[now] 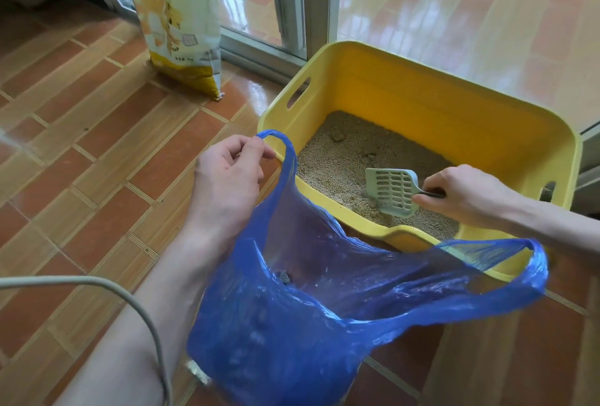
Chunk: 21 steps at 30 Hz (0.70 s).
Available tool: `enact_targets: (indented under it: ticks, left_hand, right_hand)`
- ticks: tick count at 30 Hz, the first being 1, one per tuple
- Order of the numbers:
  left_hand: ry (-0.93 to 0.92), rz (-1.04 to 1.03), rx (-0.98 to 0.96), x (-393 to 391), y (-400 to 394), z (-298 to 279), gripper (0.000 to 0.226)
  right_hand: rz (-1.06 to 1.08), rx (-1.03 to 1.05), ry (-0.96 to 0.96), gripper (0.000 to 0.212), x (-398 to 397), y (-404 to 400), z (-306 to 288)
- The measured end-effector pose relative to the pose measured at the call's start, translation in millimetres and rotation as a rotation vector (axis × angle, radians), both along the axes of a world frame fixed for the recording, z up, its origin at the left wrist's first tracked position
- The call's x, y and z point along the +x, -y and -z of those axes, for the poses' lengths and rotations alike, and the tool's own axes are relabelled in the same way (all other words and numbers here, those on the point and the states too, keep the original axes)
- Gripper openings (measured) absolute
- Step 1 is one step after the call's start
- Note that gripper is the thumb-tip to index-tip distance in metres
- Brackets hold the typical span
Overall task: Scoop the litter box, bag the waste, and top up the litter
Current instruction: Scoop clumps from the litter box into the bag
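- The right hand (467, 196) pinches the dark handle of the pale green scoop (391, 190), fingers curled tight round it.
- The scoop lies in the yellow litter box (422, 103), its long axis running left to right, slotted head pointing left and tipped down into the litter (337, 162).
- The left hand (227, 175) pinches one loop of the blue plastic bag (292, 324), holding it open just beside the box's near wall.
- A litter sack (178, 16) stands upright on the tiled floor (81, 145), well apart.
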<state>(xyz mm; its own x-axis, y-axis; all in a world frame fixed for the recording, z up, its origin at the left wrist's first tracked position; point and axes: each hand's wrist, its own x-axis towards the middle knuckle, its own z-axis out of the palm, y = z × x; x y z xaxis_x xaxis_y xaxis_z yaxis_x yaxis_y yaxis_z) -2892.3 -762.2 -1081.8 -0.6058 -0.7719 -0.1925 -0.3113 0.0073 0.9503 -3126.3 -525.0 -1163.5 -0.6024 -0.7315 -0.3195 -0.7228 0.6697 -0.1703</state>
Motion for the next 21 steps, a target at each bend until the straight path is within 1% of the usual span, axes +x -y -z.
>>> enact_targets:
  ticks: [5,10,15,21]
  left_hand:
    - [-0.003,-0.003,0.001,-0.3,0.4,0.0,0.030]
    - [-0.001,0.005,-0.003,-1.2,-0.7,1.5,0.030]
    - [-0.011,0.005,0.002,0.0,0.6,1.4,0.030]
    - [-0.016,0.010,-0.001,0.4,-0.2,1.2,0.029]
  right_hand:
    - [0.008,-0.061,0.149,0.040,-2.9,0.6,7.6]
    - [0.073,-0.064,0.285,0.043,-0.4,9.8,12.1]
    - [0.140,-0.072,0.385,0.040,3.8,23.2,21.2]
    - [0.300,-0.200,0.585,0.037,16.4,34.3,28.0]
